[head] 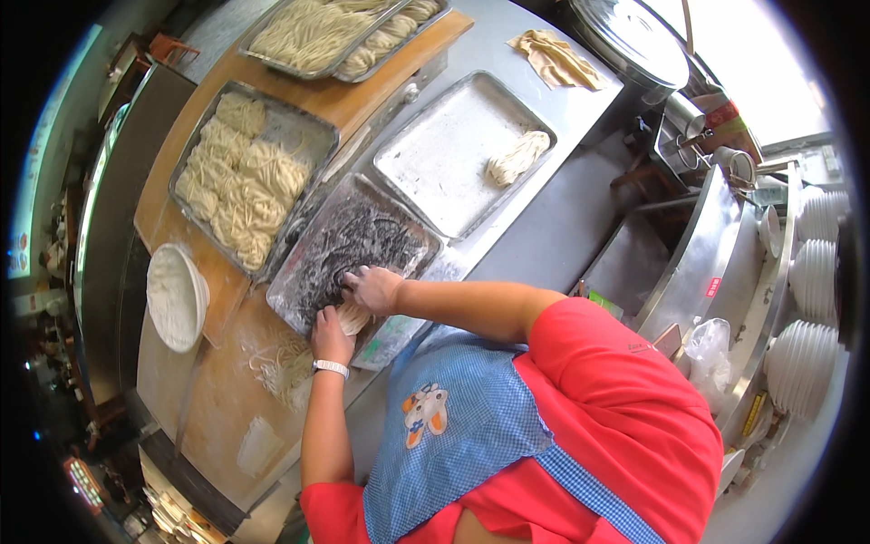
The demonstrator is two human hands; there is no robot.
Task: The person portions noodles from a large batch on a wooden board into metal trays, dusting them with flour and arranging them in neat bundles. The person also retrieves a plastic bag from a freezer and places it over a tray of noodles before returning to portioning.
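A bundle of fresh noodles (353, 318) lies at the near end of a floured metal tray (299, 272), partly covered by both of my hands. My left hand (332, 336), with a light-coloured watch at the wrist, grips the bundle's left side. Across its upper end, my right hand (374, 289) closes on the same noodles with curled fingers; its fingertips are partly hidden. White flour is smeared over the dark tray bottom. Just beyond it, another floured tray (435, 166) holds one noodle bundle (518, 158) at its right end.
Left of my hands stands a white bowl of flour (175, 299). A tray (319, 153) of several noodle bundles rests on the wooden board (153, 204), with more noodle trays (326, 30) behind. Loose noodles (282, 367) lie nearby. A cloth (557, 58) and stacked white bowls (802, 367) are farther off.
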